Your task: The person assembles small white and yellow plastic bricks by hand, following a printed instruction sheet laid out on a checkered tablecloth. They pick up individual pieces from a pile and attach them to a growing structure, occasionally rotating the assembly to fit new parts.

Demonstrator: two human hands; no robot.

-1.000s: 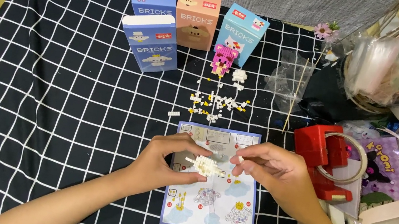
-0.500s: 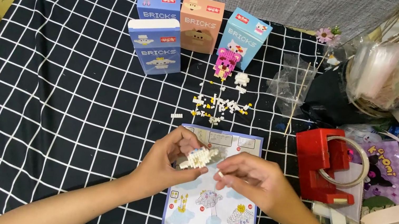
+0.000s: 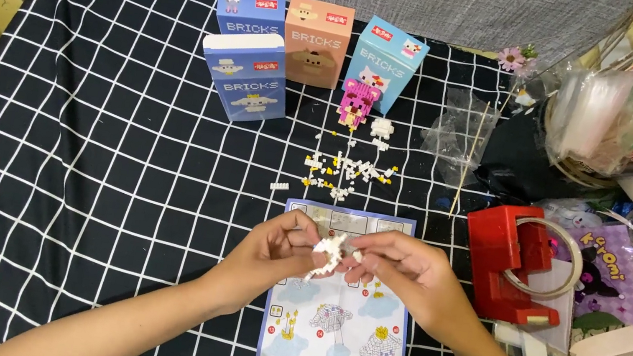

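My left hand (image 3: pixel 270 254) and my right hand (image 3: pixel 400 278) meet over a blue instruction sheet (image 3: pixel 335 325) and together pinch a small white brick model (image 3: pixel 329 250). The model is held just above the sheet, between the fingertips of both hands. Beyond the sheet lies a scatter of loose white and yellow bricks (image 3: pixel 345 170). A finished pink brick figure (image 3: pixel 356 101) stands behind them, with a small white brick figure (image 3: pixel 381 128) beside it.
Several brick boxes (image 3: pixel 246 74) stand at the back of the black checked cloth (image 3: pixel 81 166). A red tape dispenser (image 3: pixel 513 262) sits to the right, a crumpled clear bag (image 3: pixel 460 129) behind it, and packets and plastic clutter fill the right edge.
The camera view has shifted a little. Both hands have turned the white brick model between their fingertips, keeping it above the sheet.
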